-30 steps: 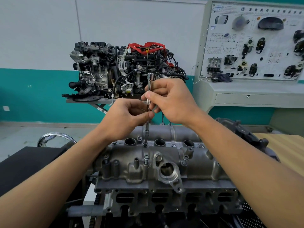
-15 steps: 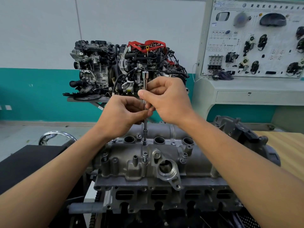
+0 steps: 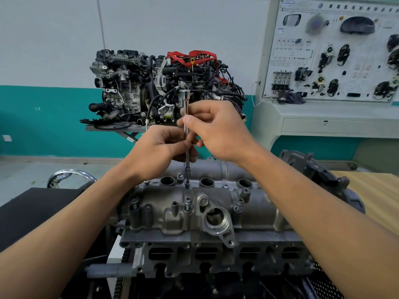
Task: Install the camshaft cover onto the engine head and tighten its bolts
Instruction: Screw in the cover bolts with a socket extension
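Left hand and right hand pinch the upright driver on a cover bolt; tilting it may cross-thread the bolt or slip the bit.

The camshaft cover is dull grey cast metal, darker in its recesses. The extension bar shines chrome silver. Over by the wall, white above a teal band, the display engine is black and grey with red covers. The tabletop shows pale wood-grain stripes.
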`<action>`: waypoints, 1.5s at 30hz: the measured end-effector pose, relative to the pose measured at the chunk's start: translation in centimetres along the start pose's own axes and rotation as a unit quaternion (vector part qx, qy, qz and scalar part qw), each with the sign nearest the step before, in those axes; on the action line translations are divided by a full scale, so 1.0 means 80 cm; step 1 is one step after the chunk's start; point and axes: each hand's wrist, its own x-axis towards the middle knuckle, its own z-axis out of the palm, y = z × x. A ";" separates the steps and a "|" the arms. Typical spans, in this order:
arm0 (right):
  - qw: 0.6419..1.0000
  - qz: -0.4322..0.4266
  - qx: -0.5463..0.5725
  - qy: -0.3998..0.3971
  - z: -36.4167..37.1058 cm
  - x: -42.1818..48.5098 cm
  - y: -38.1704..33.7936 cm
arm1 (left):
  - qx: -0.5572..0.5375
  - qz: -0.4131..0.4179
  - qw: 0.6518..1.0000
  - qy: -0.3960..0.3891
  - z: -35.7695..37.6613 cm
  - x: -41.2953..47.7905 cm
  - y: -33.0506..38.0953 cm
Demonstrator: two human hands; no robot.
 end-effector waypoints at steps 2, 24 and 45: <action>1.000 -0.006 -0.002 -0.014 -0.002 0.000 -0.001 | -0.019 -0.008 1.000 -0.001 -0.001 0.001 -0.001; 0.996 0.001 -0.076 0.043 -0.008 0.003 0.006 | 0.077 0.006 0.997 0.013 0.002 0.002 -0.001; 0.996 -0.002 -0.080 0.039 -0.002 0.001 0.014 | 0.083 -0.002 0.996 0.045 0.003 0.002 -0.002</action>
